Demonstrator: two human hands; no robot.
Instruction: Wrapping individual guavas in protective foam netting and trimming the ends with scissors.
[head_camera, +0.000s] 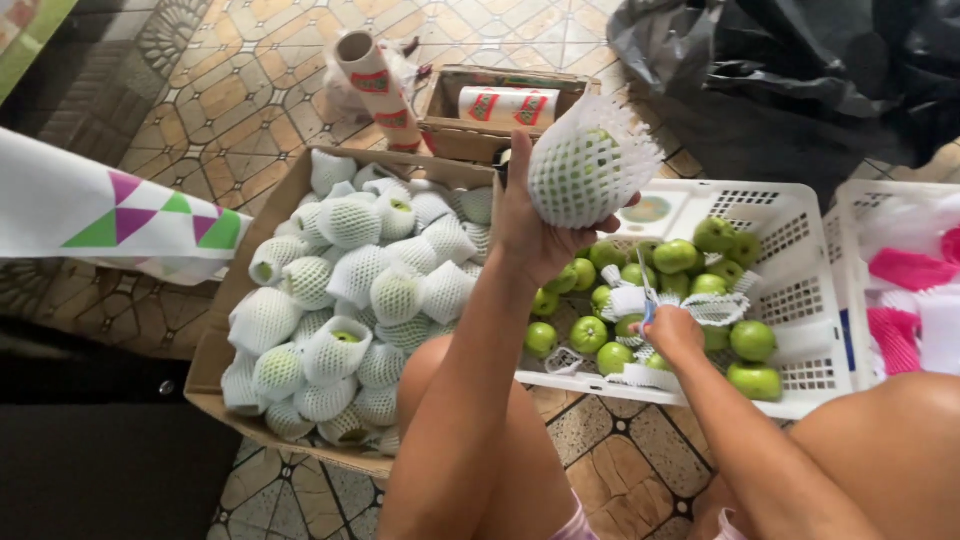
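Note:
My left hand (533, 236) holds up a green apple wrapped in a white foam net sleeve (587, 166), above the gap between the two containers. My right hand (672, 332) reaches down into the white plastic crate (800, 300) and grips an empty white foam net (722, 308) lying among loose green apples (676, 256). To the left, a cardboard box (262, 232) is filled with several net-wrapped apples (352, 290).
A smaller cardboard box (452, 132) with paper rolls sits beyond, one roll (372, 84) leaning against it. A black plastic bag (800, 70) lies at top right. Another white crate (912, 280) with pink and white nets stands at right. A patterned cloth (110, 212) hangs left. My bare knees are below.

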